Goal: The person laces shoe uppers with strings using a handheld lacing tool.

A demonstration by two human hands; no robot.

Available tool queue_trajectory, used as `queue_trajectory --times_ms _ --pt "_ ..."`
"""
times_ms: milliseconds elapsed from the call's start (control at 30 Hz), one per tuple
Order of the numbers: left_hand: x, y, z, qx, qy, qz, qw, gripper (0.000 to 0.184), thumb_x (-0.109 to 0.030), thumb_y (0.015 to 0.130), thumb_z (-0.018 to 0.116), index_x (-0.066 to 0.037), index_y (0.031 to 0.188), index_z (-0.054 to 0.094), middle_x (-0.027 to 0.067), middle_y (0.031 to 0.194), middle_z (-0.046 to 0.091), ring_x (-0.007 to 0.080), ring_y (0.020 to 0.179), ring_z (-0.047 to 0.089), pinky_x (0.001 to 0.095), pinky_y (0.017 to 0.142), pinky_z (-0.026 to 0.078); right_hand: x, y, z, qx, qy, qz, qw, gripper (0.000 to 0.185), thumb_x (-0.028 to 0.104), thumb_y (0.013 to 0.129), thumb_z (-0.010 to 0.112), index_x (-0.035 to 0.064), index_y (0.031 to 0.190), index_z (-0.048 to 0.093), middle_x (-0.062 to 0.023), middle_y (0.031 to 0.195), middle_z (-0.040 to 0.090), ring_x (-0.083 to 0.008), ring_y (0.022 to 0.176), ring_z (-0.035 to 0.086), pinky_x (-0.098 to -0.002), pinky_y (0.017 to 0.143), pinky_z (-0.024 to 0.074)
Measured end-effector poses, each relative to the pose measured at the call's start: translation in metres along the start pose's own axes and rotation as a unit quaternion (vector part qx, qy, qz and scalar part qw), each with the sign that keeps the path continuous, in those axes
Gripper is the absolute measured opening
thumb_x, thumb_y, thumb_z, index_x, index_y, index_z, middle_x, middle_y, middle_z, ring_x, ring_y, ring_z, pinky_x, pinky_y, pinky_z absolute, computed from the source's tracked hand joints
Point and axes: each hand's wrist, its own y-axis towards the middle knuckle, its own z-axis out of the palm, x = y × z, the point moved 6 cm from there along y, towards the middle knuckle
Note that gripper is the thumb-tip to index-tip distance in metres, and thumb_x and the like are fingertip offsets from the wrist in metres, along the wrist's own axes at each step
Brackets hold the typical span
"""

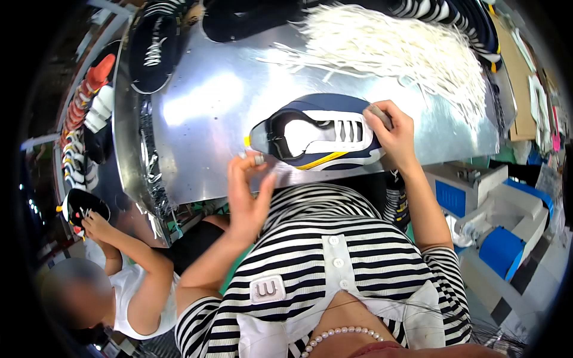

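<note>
A navy and white sneaker point(329, 131) with a yellow stripe lies on its sole on the metal table, toe to the right and yellow heel tab to the left. Short white lace rows cross its tongue area, and white shows inside the opening. My right hand point(395, 132) is closed at the toe, its fingers bent against the upper; a greyish wrap covers one finger. Close to the heel, my left hand point(246, 194) is raised with thumb and fingers apart, holding nothing visible. A similar wrap is on one of its fingertips.
White laces point(382, 42) lie in a big pile at the back right of the metal table point(197, 143). Black shoes point(156, 51) stand at the back left. A co-worker point(134, 286) handles a shoe at lower left. Blue-and-grey machinery point(501, 250) stands at right.
</note>
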Motion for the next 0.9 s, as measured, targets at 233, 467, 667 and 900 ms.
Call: queue_trajectory --times_ms 233,467,667,900 --pt "0.056 0.015 0.013 0.115 -0.716 -0.242 0.644 0.046 -0.014 0.092 0.066 0.0 0.131 0.046 0.0097 0.113 0.061 0.0175 0.097 0.058 0.027 0.074 0.046 0.024 0.017 0.07 0.066 0.114 0.056 0.99 0.014 0.013 0.09 0.067 0.0 0.096 0.065 -0.001 0.076 0.061 -0.0036 0.071 0.051 -0.0203 0.063 0.042" --pt "-0.032 0.134 -0.064 -0.04 -0.281 -0.025 0.959 0.036 -0.011 0.09 0.065 -0.003 0.123 0.055 0.0025 0.106 0.062 0.008 0.087 0.057 0.0256 0.073 0.046 0.052 0.052 0.114 0.221 0.159 0.127 0.954 0.014 0.013 0.091 0.066 0.0007 0.098 0.065 0.0023 0.078 0.06 -0.0029 0.072 0.05 -0.0189 0.067 0.0414" --pt "-0.057 0.194 -0.151 -0.189 0.366 0.139 0.901 0.035 0.0 0.079 0.056 0.004 0.114 0.058 0.0164 0.095 0.058 0.0341 0.073 0.058 0.0383 0.066 0.048 0.016 0.07 0.044 0.05 -0.009 0.057 0.997 0.018 0.011 0.084 0.07 0.003 0.1 0.066 -0.0043 0.074 0.061 -0.0096 0.064 0.053 -0.0256 0.06 0.0438" --pt "0.101 0.37 -0.197 -0.143 0.584 0.173 0.78 0.048 -0.002 0.082 0.052 -0.003 0.129 0.053 0.0165 0.111 0.057 0.0355 0.094 0.062 0.0422 0.081 0.052 0.04 0.093 0.053 0.083 -0.252 -0.127 0.956 0.038 0.01 0.079 0.072 0.0093 0.116 0.063 -0.0113 0.085 0.067 -0.0277 0.064 0.064 -0.0359 0.059 0.0487"
